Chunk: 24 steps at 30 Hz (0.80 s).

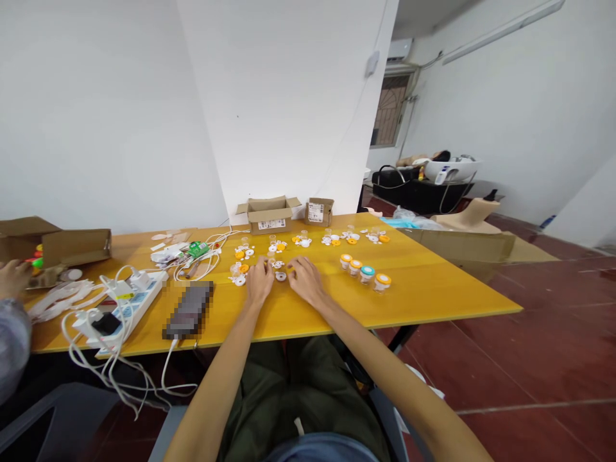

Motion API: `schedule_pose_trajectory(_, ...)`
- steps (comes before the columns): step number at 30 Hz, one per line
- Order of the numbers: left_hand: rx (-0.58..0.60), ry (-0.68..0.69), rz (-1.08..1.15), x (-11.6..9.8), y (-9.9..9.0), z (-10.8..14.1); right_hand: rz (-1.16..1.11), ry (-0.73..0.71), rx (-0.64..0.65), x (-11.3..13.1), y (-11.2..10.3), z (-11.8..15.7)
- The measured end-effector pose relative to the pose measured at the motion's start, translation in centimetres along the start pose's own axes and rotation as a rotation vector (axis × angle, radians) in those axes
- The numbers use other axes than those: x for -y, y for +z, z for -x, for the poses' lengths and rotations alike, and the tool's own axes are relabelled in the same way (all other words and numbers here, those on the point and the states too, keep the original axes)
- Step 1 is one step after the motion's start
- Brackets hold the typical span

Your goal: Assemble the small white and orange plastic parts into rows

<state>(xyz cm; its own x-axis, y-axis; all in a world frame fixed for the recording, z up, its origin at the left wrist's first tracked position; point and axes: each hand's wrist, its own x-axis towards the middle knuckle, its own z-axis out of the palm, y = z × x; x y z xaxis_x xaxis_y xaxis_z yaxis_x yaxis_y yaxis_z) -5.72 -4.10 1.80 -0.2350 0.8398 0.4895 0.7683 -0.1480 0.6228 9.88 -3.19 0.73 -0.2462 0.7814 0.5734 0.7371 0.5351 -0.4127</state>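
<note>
Plainly, over a yellow flat table (414, 300), the left hand (260, 280) and right hand (305, 277) are curving, any pinch impossible to tell; clear plastic jars (367, 273) with orange and teal lids are standing aside, perhaps for working room; a round white plastic piece (280, 276) is lying between the hands.

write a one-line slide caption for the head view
Left hand and right hand among small white and orange parts on a yellow table, four lidded jars lined up to the right.
</note>
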Motion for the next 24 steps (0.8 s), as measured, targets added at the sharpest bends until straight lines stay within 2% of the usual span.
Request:
schedule_pose_trajectory(4, 0.118, -0.022, -0.083, -1.3, -0.7, 0.4, 0.11, 0.172, 0.012, 0.3, -0.8, 0.0)
schedule_pose_trajectory(9, 0.194, -0.08, -0.172, -2.3, -1.2, 0.5, 0.19, 0.255, 0.099, 0.5, -0.9, 0.2)
schedule_pose_trajectory(16, 0.197, -0.074, -0.184, -2.3, -1.2, 0.4, 0.124, 0.121, 0.137, -0.6, 0.3, -0.1)
schedule_pose_trajectory(24, 0.106, -0.086, -0.086, -1.8, -1.2, 0.3, 0.03, 0.007, 0.163, -1.0, 1.3, 0.0)
